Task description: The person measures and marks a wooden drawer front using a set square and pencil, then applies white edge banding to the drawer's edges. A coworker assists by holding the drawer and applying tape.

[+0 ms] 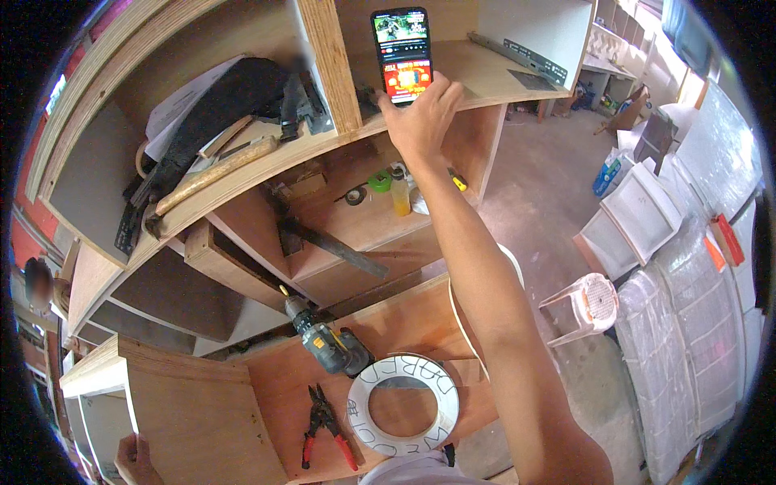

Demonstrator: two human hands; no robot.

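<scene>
My right arm reaches forward to the cabinet's upper shelf. There my right hand is closed on the lower end of an upright smartphone with a lit screen. At the lower left, my left hand curls its fingers over the pale edge of a wooden box, perhaps a drawer; part of that hand is hidden. Between my arms, on a reddish wooden board, lie a cordless drill, red-handled pliers with parted handles, and a white ring-shaped roll with handwriting on it.
A hammer and black metal rails lie in the left upper compartment. The lower shelf holds a bottle of yellow liquid and a roll of black tape. On the right stand a white plastic stool and plastic-wrapped panels.
</scene>
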